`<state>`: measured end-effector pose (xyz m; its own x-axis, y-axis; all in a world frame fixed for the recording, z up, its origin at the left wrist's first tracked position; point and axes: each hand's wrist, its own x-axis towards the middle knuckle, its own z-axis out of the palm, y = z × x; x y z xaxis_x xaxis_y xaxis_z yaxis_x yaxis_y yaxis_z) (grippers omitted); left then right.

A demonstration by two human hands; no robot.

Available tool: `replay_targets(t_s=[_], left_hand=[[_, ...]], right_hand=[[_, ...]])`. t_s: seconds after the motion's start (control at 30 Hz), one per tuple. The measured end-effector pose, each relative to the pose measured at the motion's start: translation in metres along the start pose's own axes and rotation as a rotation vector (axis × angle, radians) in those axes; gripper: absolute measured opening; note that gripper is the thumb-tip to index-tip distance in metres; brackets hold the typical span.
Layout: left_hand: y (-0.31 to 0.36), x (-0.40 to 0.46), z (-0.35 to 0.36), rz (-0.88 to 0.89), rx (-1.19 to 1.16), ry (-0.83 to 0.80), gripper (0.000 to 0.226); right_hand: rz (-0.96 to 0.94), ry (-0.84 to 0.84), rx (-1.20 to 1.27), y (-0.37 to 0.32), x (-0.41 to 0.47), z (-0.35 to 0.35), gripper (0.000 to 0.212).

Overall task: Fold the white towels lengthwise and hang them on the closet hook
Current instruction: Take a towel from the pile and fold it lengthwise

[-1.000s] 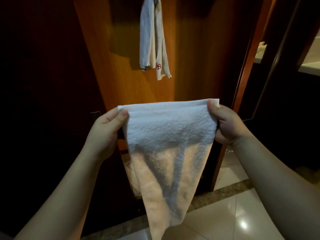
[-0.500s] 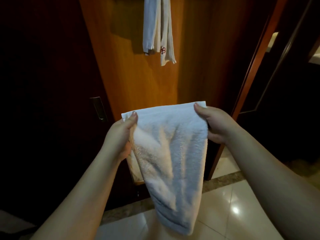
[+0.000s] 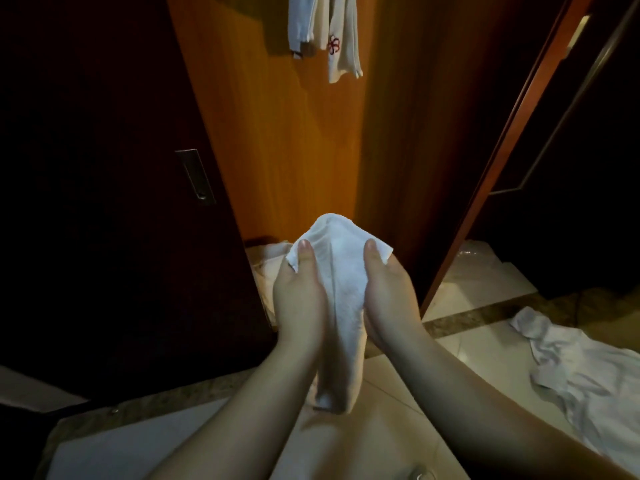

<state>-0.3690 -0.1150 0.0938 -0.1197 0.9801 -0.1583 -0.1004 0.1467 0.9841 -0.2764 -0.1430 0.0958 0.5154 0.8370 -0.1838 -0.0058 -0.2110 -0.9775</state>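
Note:
A white towel [image 3: 343,271] hangs between my two hands at the middle of the head view, bunched into a narrow fold with its lower end near the floor. My left hand [image 3: 299,292] pinches its left top corner, thumb on the front. My right hand [image 3: 384,289] pinches the right top corner the same way, and the two hands are close together. Higher up, white towels [image 3: 325,29] with a red flower mark hang on the orange wooden closet panel [image 3: 277,133]. The hook itself is out of frame.
A dark door with a recessed metal handle [image 3: 195,176] stands at the left. More white cloth [image 3: 588,372] lies crumpled on the tiled floor at the right. Pale folded cloth [image 3: 270,258] sits low inside the closet behind my hands. A dark doorway opens at the right.
My hands have come together, folding the spread towel in on itself lengthwise. The view has tilted down, so the hanging towels sit higher and the floor cloth has appeared.

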Motion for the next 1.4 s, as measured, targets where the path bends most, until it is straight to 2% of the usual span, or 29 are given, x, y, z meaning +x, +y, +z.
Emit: replay_targets(t_s=[0.07,0.13,0.2,0.3,0.4,0.5,0.6,0.73,0.8,0.9,1.0,1.03,1.07,1.13,1.2,1.27,1.33,1.4], left_hand=[[0.002,-0.013,0.001,0.002,-0.022,-0.066,0.025],[0.004,-0.021,0.003,0.073,0.027,-0.127,0.023],[0.006,-0.023,0.002,0.139,0.074,-0.167,0.021],[0.011,-0.020,-0.003,0.113,0.053,-0.308,0.024],[0.015,-0.019,-0.009,0.027,-0.069,-0.517,0.041],[0.020,-0.018,-0.011,0.026,-0.073,-0.610,0.071],[0.025,-0.012,-0.011,0.068,-0.059,-0.678,0.079],[0.031,-0.002,-0.014,0.083,-0.042,-0.771,0.084],[0.033,0.003,-0.015,0.086,-0.065,-0.788,0.085],[0.037,0.011,-0.016,0.107,-0.204,-0.759,0.082],[0.038,0.029,-0.019,0.243,-0.092,-0.497,0.043],[0.040,0.035,-0.020,0.300,-0.024,-0.396,0.035],[0.044,0.041,-0.021,0.339,0.011,-0.341,0.037],[0.053,0.051,-0.021,0.336,0.024,-0.400,0.060],[0.063,0.058,-0.019,0.257,0.043,-0.580,0.071],[0.075,0.061,-0.017,0.256,0.099,-0.695,0.057],[0.087,0.063,-0.017,0.346,0.102,-0.689,0.040],[0.098,0.063,-0.017,0.420,0.058,-0.702,0.034]], right_hand=[[-0.059,-0.103,0.005,0.005,-0.006,0.005,0.029],[-0.120,-0.186,0.006,0.006,-0.008,0.007,0.022],[-0.158,-0.238,0.036,0.005,-0.008,0.006,0.034],[-0.177,-0.292,0.076,0.004,-0.005,0.002,0.052],[-0.218,-0.334,0.085,0.002,0.000,-0.003,0.056],[-0.279,-0.429,0.037,-0.002,0.001,-0.006,0.068],[-0.308,-0.520,-0.003,-0.008,0.001,-0.009,0.085],[-0.373,-0.361,-0.157,-0.014,0.002,-0.012,0.074],[-0.386,-0.301,-0.144,-0.016,0.003,-0.014,0.066],[-0.379,-0.300,-0.105,-0.028,0.009,-0.025,0.065],[-0.441,-0.311,-0.192,-0.050,0.022,-0.041,0.044],[-0.461,-0.314,-0.236,-0.058,0.026,-0.046,0.045],[-0.477,-0.320,-0.272,-0.066,0.030,-0.050,0.046],[-0.509,-0.368,-0.320,-0.081,0.035,-0.055,0.045],[-0.540,-0.438,-0.341,-0.095,0.037,-0.058,0.042],[-0.563,-0.474,-0.340,-0.105,0.040,-0.060,0.038],[-0.572,-0.477,-0.344,-0.114,0.042,-0.065,0.037],[-0.578,-0.472,-0.329,-0.119,0.047,-0.071,0.041]])
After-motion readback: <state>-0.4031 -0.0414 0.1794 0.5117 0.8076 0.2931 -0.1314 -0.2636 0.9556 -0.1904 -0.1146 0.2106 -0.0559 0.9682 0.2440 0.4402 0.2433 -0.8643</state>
